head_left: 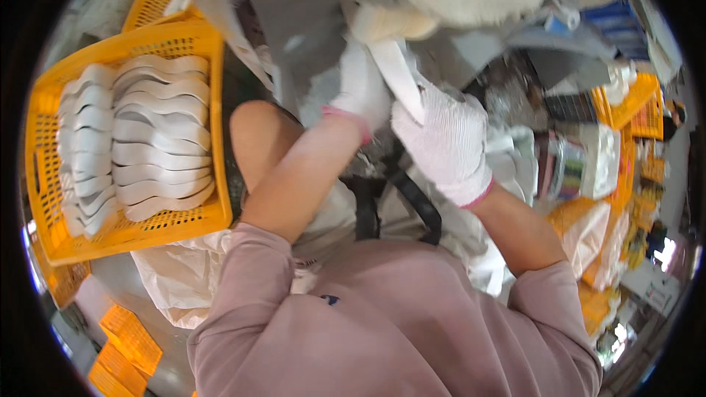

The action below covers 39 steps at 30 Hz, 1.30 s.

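A slim white shoe sole [399,79] is held edge-up between my hands, its far end touching or very close to a pale, rounded wheel [393,23] in the grey machine housing [298,44]. My right hand [445,140], in a white knit glove with a pink cuff, is closed round the near end of the sole. My left hand [360,88], gloved the same way, is closed at the sole's far end, just below the wheel. Its fingertips are blurred and partly hidden. Dust coats the inside of the housing.
At my left stands a yellow crate [219,125] packed with rows of white wavy soles [162,140]. More yellow crates [129,349] sit on the floor at lower left. Stacked crates and white bags [588,231] line the right side. White pieces [515,158] lie beyond my right wrist.
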### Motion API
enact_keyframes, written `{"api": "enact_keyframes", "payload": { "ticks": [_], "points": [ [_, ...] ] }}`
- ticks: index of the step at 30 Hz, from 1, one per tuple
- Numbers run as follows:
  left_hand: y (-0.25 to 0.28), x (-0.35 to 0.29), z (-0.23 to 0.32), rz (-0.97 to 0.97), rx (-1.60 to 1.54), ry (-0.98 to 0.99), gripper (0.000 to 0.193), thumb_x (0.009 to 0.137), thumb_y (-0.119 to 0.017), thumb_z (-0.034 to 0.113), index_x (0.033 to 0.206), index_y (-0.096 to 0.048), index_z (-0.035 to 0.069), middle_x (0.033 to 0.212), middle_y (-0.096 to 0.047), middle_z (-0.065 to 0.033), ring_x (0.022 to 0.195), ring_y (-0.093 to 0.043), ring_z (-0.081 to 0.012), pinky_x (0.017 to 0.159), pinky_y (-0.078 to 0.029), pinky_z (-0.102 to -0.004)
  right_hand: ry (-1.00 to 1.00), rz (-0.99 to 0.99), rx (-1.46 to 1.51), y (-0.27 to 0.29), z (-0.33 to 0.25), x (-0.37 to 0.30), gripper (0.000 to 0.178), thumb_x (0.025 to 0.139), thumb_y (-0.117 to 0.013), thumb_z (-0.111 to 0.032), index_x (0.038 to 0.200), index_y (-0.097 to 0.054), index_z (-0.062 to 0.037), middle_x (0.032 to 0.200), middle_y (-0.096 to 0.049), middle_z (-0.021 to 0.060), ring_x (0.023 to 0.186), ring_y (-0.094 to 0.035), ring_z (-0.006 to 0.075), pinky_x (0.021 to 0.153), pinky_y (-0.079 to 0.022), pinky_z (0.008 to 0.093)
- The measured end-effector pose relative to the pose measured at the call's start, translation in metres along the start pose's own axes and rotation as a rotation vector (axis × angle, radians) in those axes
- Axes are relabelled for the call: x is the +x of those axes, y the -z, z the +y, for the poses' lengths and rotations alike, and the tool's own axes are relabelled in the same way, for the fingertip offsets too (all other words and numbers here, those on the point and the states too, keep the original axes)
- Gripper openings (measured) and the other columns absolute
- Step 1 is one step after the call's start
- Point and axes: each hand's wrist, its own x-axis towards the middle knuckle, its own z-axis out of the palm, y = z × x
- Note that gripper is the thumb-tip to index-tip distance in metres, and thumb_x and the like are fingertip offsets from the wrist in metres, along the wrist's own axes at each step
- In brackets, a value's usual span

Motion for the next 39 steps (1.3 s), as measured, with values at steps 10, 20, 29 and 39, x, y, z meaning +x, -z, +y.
{"api": "enact_keyframes", "payload": {
  "ticks": [10,20,29,39],
  "points": [
    [0.02,0.037,-0.046,-0.136,0.35,-0.156,0.03,0.111,-0.049,0.03,0.122,-0.069,0.009,0.12,-0.073,-0.014,0.112,-0.07,-0.0274,0.1,-0.058,-0.0416,-0.169,0.123,0.201,-0.007,-0.016,0.031,0.021,0.095,-0.07,-0.03,0.105,-0.077,-0.0133,0.094,-0.077,0.0156,0.084,-0.075,0.0382,0.07,-0.06,0.0442],
    [0.017,0.009,-0.04,-0.207,-0.289,-0.106,0.036,0.105,-0.062,0.031,0.128,-0.062,0.003,0.11,-0.073,-0.0088,0.104,-0.071,-0.0224,0.089,-0.058,-0.0397,0.047,-0.301,0.31,-0.015,0.016,0.042,0.02,0.095,-0.068,-0.017,0.111,-0.078,-0.0128,0.096,-0.075,0.0141,0.086,-0.073,0.0267,0.081,-0.059,0.0358],
    [0.009,0.026,-0.019,-0.059,-0.088,-0.144,0.04,0.112,-0.045,0.041,0.128,-0.064,0.009,0.105,-0.07,-0.008,0.097,-0.07,-0.0248,0.086,-0.059,-0.0432,-0.204,-0.616,0.961,0.024,0.006,0.032,0.039,0.094,-0.075,-0.019,0.128,-0.071,-0.0031,0.119,-0.071,0.0175,0.104,-0.07,0.0316,0.092,-0.057,0.0426],
    [0.004,0.003,-0.052,-0.214,-0.768,0.006,0.041,0.113,-0.042,0.036,0.132,-0.065,0.008,0.12,-0.072,-0.0118,0.11,-0.07,-0.0267,0.095,-0.058,-0.0396,-0.269,-0.183,0.203,0.035,-0.04,-0.059,0.059,0.079,-0.086,-0.03,0.126,-0.068,0.0004,0.121,-0.072,0.0247,0.114,-0.07,0.0413,0.101,-0.054,0.0474]
  ]
}}
